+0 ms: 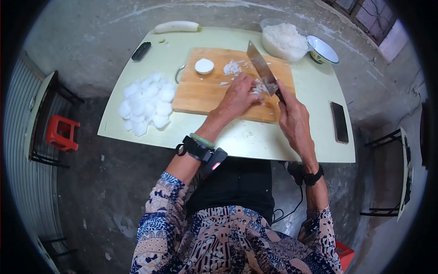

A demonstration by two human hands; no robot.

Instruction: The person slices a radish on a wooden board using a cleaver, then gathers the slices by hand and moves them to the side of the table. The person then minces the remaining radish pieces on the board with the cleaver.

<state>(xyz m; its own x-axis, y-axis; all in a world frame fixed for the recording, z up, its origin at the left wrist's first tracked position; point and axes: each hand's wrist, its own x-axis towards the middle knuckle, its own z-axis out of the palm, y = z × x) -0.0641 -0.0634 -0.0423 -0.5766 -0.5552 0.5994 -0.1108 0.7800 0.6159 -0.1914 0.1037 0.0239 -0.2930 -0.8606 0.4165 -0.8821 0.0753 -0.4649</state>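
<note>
My right hand [295, 116] is closed round the dark handle of a cleaver [261, 64], whose wide blade tilts up over the wooden cutting board [194, 98]. Close to the left of the blade, my left hand [239, 93] has its fingers curled down on chopped white radish [258, 86]; its fingertips are partly hidden. Farther back on the board lies a small pile of radish bits [232, 68]. A cut radish end [204, 66] rests at the board's left side, flat face up.
Left of the board, radish slices [148, 102] are heaped on the pale table [228, 141]. A whole white radish [177, 27] and a black object [141, 51] lie behind. A clear bowl of shreds [285, 42], an enamel bowl [323, 50] and a phone [339, 122] are at right.
</note>
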